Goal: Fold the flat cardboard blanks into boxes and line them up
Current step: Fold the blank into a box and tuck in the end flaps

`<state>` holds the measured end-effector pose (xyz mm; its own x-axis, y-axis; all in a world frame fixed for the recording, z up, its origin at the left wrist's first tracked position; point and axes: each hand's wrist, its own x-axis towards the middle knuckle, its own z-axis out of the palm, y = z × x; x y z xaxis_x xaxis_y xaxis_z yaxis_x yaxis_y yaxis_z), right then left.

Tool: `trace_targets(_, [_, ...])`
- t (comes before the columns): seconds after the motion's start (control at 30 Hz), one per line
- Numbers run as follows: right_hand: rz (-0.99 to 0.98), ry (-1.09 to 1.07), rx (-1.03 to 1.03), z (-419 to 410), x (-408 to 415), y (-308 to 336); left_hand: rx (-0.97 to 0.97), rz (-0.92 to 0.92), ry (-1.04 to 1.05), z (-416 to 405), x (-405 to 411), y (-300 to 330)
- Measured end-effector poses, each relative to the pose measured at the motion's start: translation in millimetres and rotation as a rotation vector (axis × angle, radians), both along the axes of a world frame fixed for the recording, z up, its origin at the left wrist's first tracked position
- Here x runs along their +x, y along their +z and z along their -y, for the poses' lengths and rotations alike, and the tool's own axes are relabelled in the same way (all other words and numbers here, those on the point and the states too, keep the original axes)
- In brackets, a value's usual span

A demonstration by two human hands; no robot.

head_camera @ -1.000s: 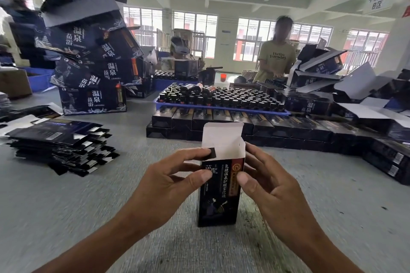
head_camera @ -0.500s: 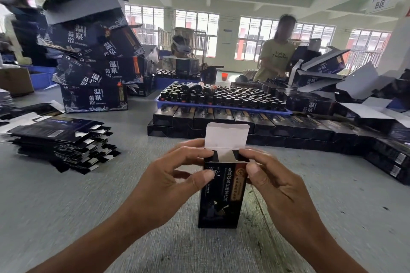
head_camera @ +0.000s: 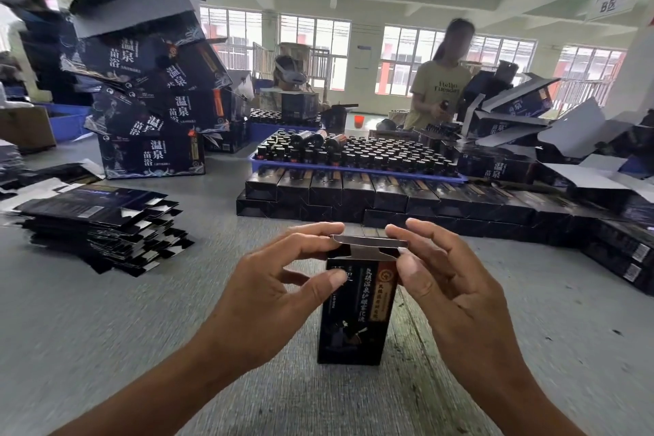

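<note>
The grey table (head_camera: 106,329) fills the lower frame. At upper left a leaning pile of large dark cartons (head_camera: 148,95) rises; across the centre a row of finished boxes (head_camera: 354,193) lies lined up in front of a blue tray of bottles (head_camera: 354,154). At middle left sits a stack of flat blanks (head_camera: 102,223).

Low in the centre the box (head_camera: 354,311) in hand stands upright on the table. The left hand (head_camera: 279,294) pinches its upper left corner, thumb on the front face, forefinger on the top flap (head_camera: 368,241). The right hand (head_camera: 456,290) grips the upper right corner likewise, pressing the flap down.

This thin printed card looks light, springy and glossy, so it is likely to slip or crease. It is best held at the stiff upper corners and tucked with gentle fingertip pressure.
</note>
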<state>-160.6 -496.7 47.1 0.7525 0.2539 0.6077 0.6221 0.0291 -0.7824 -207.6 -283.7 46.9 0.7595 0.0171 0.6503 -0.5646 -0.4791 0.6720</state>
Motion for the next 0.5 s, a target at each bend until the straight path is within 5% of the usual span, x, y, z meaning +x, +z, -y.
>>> trace_targets(0.5, [0.012,-0.044,0.037,-3.5,-1.0,0.2,-0.271,-0.004,-0.023,10.4,-2.5,0.3])
